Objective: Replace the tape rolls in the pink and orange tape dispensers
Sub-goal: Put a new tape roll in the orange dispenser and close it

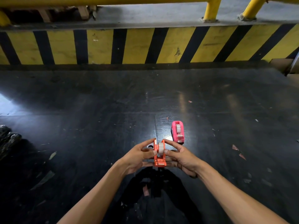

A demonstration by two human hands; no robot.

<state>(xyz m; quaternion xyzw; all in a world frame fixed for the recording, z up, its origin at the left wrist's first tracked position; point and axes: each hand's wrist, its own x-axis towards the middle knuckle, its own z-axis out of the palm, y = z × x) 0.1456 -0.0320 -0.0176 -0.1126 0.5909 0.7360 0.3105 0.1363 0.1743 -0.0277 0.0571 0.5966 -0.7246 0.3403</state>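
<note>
I hold the orange tape dispenser (159,162) between both hands, just above the dark floor. A whitish tape roll (161,148) sits in its cradle between the two orange side walls. My left hand (137,156) grips the dispenser's left side, thumb against the roll. From the right, my right hand (182,156) clasps the other side, its fingertips on the roll. The pink tape dispenser (177,131) stands on the floor just beyond my right hand, with a whitish roll (178,128) inside it. A small pale piece (150,146) lies behind my left fingers; what it is I cannot make out.
The dark glossy floor (97,126) is littered with small scraps. A yellow-and-black striped kerb (137,46) runs across the back, with yellow railing posts (212,10) above it. A dark bundle (8,139) lies at the left edge, cardboard (279,64) at the far right.
</note>
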